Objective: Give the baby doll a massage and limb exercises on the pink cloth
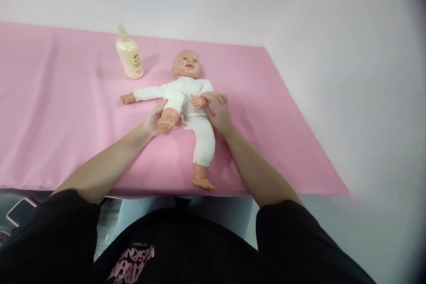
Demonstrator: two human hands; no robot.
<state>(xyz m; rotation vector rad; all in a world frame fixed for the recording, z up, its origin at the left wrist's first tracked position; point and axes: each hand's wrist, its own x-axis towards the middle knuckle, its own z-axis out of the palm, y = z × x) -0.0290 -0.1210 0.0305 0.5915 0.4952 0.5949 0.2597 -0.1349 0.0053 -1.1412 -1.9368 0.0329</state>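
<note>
Head view, single frame.

Baby doll (186,97): lying face-up on pink cloth (66,111), head toward far edge, near middle of cloth. White one-piece suit. One arm stretched flat toward bottle side, bare hand at its end. Other arm bent across chest. One leg extended toward near edge, bare foot just at cloth border. Other leg bent and raised, bare foot (167,120) lifted off cloth.

Left hand (156,120): cupped under and around raised foot, fingers curled about heel and ankle, closed on it. Forearm bare, black sleeve at upper arm.

Right hand (218,111): laid against doll's side at hip and waist, fingers stretched over suit, touching doll's bent arm. Fingers loosely spread, resting rather than clamped; any pinch on fabric not discernible.

Bottle (129,55): cream-coloured, pump-type top, small dark mark on front, upright on cloth, beyond doll's outstretched arm, near head, apart from doll.

Pink cloth: covering table, smooth, faint creases at left.

Phone (20,211): dark screen, pale edge, low at left, below cloth edge.

Black shirt (149,253): pink lettering, bottom of frame.
</note>
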